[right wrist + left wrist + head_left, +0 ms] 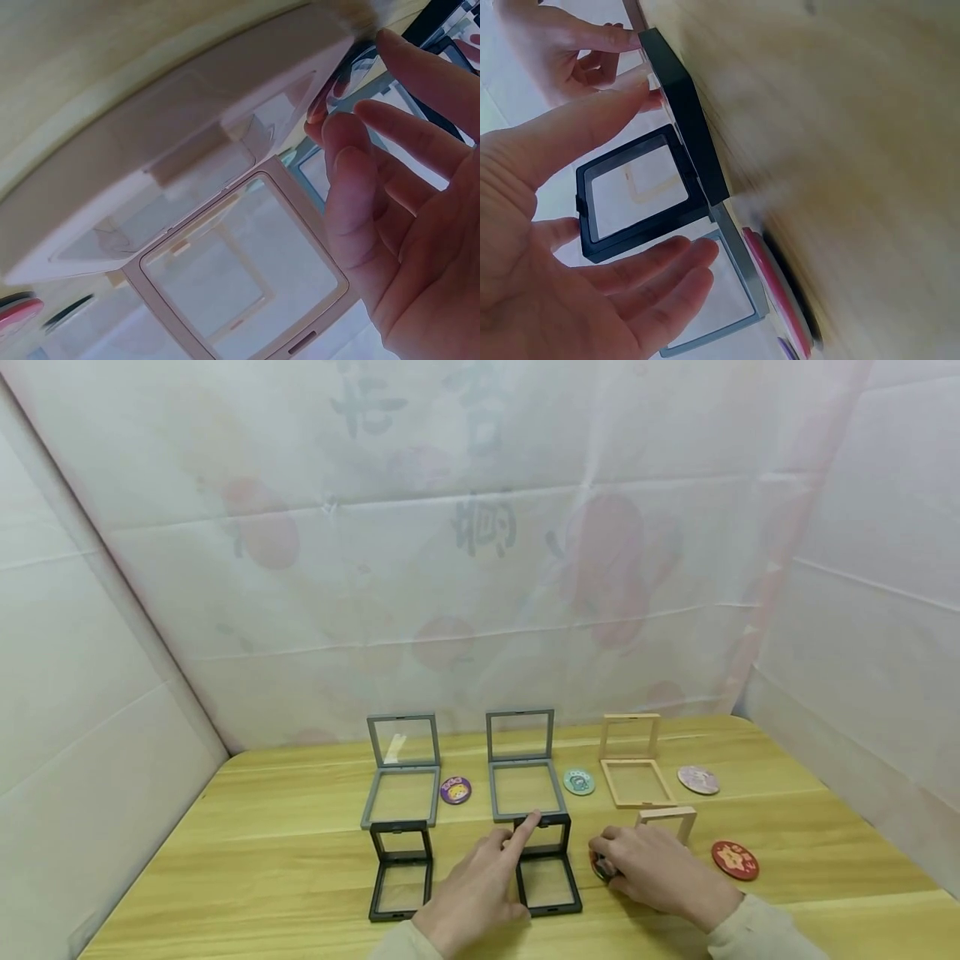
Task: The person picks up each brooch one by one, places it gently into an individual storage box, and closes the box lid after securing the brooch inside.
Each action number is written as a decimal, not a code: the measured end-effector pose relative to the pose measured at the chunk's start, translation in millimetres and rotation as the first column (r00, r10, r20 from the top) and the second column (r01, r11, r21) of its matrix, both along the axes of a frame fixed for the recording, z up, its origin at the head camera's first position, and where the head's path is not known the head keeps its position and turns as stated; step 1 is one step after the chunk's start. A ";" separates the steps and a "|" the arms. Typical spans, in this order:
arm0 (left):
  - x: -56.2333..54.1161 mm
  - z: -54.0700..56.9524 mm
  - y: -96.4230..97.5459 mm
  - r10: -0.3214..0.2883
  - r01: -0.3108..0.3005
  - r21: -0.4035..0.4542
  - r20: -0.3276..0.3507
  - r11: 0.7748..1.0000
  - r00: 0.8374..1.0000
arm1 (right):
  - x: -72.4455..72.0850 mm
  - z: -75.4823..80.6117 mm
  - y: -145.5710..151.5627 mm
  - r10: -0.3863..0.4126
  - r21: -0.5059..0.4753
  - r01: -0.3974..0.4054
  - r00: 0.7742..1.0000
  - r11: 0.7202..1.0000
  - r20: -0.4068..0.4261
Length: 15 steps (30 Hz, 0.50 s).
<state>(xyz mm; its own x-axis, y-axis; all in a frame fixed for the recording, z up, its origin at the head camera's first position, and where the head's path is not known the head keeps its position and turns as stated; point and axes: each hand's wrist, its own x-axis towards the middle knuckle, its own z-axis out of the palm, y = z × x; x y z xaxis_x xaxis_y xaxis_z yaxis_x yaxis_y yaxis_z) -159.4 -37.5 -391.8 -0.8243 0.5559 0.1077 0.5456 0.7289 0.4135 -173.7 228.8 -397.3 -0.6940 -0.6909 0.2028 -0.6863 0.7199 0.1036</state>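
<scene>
My left hand [480, 885] is at the front middle black display frame [571, 883], which stands unfolded with its lid upright. Its index finger reaches to the lid's top edge, and its thumb is by the base. In the left wrist view the thumb meets the black base [682, 97], while the other fingers are spread loosely about the lid. My right hand [660, 868] pinches a dark round badge [600, 867] at the table, right of that frame. Behind this hand a beige frame [678, 814] is mostly hidden; the right wrist view shows its pale base [172, 82] close up.
Another black frame [375, 893] stands unfolded at left. Behind are two grey frames [491, 793] and a beige one [611, 785]. Beside them lie purple [455, 790], teal [579, 782] and lilac [698, 779] badges. A red badge [735, 860] lies right of my right hand.
</scene>
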 end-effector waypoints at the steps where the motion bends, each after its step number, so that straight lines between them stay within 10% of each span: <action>1: -0.6 0.1 0.5 -0.002 0.002 -0.007 0.001 1.000 1.000 | -0.2 -0.2 0.0 -0.001 0.004 0.001 1.000 1.000 0.000; 15: -5.7 -0.7 5.1 -0.024 0.022 -0.052 -0.036 0.998 0.999 | -1.9 -2.1 0.6 -0.008 0.001 0.008 1.000 1.000 -0.008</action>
